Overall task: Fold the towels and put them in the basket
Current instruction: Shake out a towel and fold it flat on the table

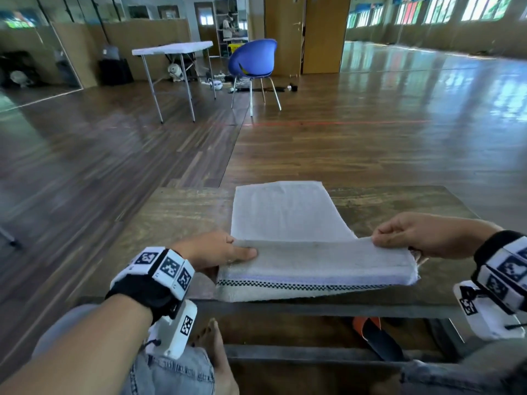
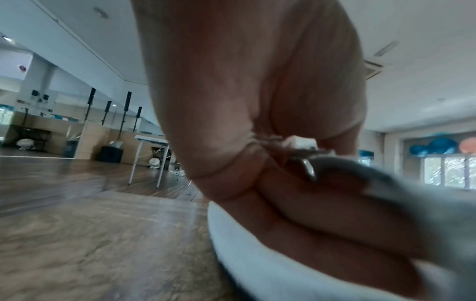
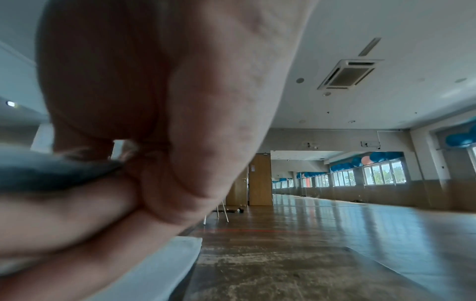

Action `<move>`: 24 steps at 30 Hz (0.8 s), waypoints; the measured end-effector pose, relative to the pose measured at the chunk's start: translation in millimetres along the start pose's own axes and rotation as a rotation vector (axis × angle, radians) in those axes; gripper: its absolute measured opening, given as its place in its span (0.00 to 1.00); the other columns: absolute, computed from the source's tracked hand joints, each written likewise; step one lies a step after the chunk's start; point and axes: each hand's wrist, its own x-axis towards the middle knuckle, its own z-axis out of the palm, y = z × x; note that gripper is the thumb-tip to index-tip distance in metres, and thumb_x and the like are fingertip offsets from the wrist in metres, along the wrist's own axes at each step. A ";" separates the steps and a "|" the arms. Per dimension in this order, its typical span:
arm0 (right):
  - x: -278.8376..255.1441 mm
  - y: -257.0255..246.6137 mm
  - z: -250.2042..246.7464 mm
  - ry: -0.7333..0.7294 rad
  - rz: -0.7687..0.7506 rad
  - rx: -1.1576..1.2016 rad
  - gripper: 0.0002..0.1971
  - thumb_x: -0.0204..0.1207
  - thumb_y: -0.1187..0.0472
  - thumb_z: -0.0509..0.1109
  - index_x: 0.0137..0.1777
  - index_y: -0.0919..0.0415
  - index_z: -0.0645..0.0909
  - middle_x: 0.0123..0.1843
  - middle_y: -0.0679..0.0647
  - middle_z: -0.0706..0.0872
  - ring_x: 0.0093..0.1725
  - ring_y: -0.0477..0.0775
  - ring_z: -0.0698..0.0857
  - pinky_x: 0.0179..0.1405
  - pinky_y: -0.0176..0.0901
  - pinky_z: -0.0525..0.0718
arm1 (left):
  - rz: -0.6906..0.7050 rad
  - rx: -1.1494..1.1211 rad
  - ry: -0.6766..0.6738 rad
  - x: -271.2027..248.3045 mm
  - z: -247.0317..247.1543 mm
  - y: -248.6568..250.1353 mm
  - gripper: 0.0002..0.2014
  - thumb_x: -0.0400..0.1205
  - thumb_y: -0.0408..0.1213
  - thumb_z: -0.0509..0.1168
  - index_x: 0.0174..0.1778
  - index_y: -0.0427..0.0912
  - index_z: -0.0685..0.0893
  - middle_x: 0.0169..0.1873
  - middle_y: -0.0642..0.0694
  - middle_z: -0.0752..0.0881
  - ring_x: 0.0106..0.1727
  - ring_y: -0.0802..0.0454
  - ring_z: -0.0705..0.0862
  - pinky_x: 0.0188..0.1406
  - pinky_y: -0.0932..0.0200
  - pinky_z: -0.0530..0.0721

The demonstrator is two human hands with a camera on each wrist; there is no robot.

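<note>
Both hands (image 1: 313, 246) — towel (image 1: 288, 218) between (pinched)

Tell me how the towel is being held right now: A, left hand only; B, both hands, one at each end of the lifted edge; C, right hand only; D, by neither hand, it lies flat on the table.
B: the left hand and right hand each pinch an end of the towel's raised near edge.

I saw daylight pouring from the windows (image 1: 445, 10) on my right, glaring off the polished floor (image 1: 427, 89) — both wrist views were blurred up close, edges bowed by the wide lenses.
</note>
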 end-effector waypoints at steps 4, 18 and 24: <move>-11.3 1.2 -0.6 -0.186 0.085 0.042 0.15 0.82 0.48 0.70 0.49 0.59 0.90 0.40 0.59 0.87 0.33 0.53 0.85 0.30 0.41 0.84 | -0.093 0.069 -0.230 -23.2 2.2 3.3 0.16 0.81 0.51 0.72 0.41 0.41 0.82 0.33 0.46 0.85 0.32 0.53 0.82 0.33 0.62 0.78; 114.1 21.7 -14.6 0.563 -0.126 -0.166 0.12 0.81 0.52 0.73 0.37 0.54 0.88 0.28 0.54 0.85 0.28 0.48 0.79 0.32 0.44 0.76 | 0.052 0.024 0.398 89.2 -29.6 -22.3 0.14 0.82 0.46 0.71 0.43 0.37 0.84 0.33 0.46 0.84 0.31 0.54 0.80 0.33 0.58 0.74; 205.4 8.8 -45.9 0.663 -0.081 -0.297 0.10 0.78 0.52 0.77 0.36 0.53 0.87 0.29 0.47 0.85 0.28 0.43 0.82 0.24 0.37 0.73 | -0.021 0.216 0.550 157.2 -55.3 -31.2 0.12 0.84 0.45 0.69 0.40 0.42 0.81 0.31 0.48 0.82 0.29 0.54 0.77 0.26 0.58 0.67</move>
